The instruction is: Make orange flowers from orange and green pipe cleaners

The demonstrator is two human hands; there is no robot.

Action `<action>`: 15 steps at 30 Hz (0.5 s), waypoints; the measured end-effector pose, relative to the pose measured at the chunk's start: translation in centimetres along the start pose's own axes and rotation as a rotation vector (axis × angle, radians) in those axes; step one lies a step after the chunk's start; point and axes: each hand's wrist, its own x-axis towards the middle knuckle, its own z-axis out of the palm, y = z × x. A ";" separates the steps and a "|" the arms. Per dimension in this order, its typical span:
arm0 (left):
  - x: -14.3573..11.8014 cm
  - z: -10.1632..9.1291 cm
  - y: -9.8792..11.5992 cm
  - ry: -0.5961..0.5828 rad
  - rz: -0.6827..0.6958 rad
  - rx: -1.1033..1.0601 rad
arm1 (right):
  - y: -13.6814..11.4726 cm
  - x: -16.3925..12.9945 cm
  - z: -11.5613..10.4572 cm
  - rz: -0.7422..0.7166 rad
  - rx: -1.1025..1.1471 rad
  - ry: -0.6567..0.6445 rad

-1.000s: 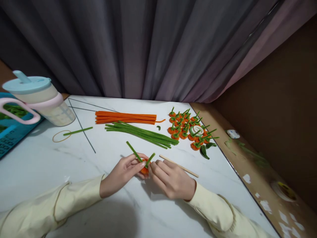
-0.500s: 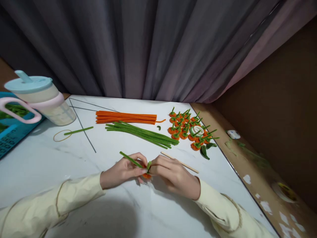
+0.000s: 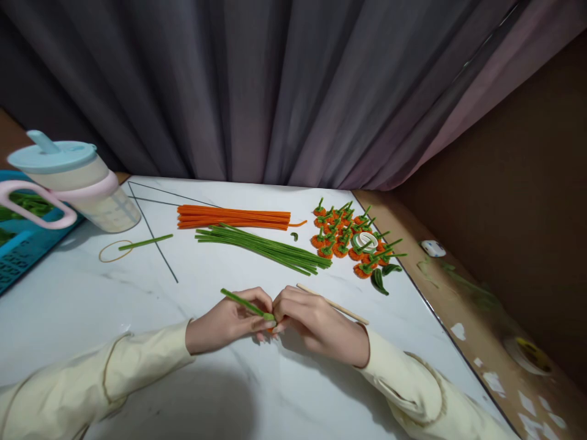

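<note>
Left hand (image 3: pixel 229 319) and right hand (image 3: pixel 306 318) are pinching a fuzzy green pipe-cleaner stem (image 3: pixel 245 304) onto a small orange coiled piece (image 3: pixel 270 330), low over the white marble tabletop (image 3: pixel 192 293); twisting tight, fingertips staying close, should help.

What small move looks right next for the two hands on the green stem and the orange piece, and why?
Probably another tight turn of the green pipe cleaner around the orange piece. The left hand and right hand pinch them together, and a long green tail juts out up-left, unwrapped, unlike the short stems on the finished pieces.
</note>
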 end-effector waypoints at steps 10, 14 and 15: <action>-0.4 0.2 0.1 0.101 0.086 0.213 | -1.2 -0.6 0.4 0.158 -0.189 0.040; -0.5 0.3 0.3 0.122 0.123 0.297 | -1.8 -0.7 0.7 0.195 -0.287 0.021; -0.5 0.4 0.3 0.123 0.131 0.308 | -1.9 -0.7 0.8 0.200 -0.308 0.023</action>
